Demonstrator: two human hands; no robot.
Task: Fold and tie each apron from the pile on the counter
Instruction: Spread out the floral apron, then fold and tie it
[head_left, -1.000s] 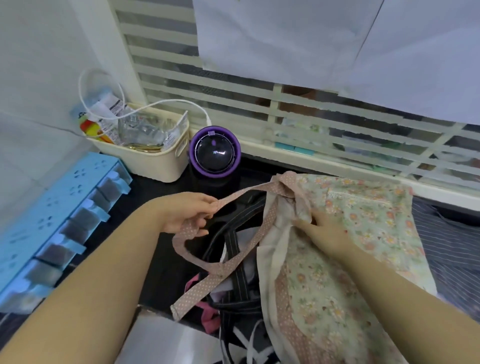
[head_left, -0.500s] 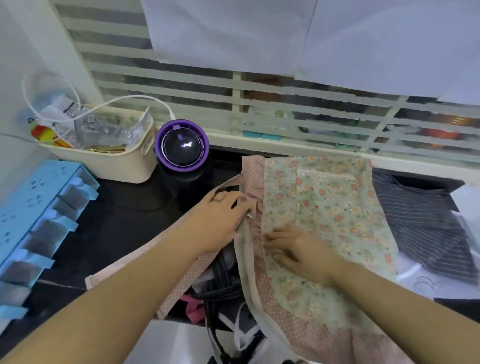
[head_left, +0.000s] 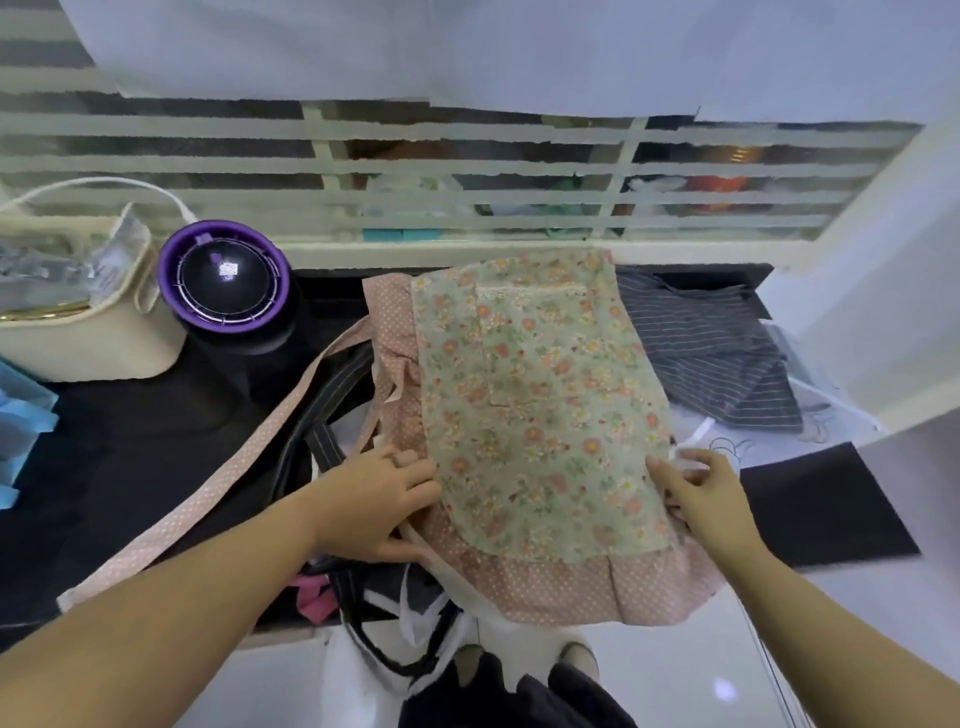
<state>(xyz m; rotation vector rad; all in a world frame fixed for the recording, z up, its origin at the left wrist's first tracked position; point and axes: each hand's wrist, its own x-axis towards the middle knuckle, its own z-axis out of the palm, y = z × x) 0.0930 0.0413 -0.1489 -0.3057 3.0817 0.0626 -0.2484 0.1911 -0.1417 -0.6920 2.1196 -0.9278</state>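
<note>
**Floral apron squared up for its next fold**

Head view: the floral apron lies flat on the counter, over the pile of dark aprons, its dotted strap trailing off to the left (likely left free for tying). Both hands sit at opposite side edges, probably to keep the panel even. The left hand rests with fairly straight fingers on the pink border; the right hand pinches the right edge, thumb on top

Your left hand lies flat on the floral apron's left edge, fingers straight; your right hand pinches its right edge, forearms extended.
</note>
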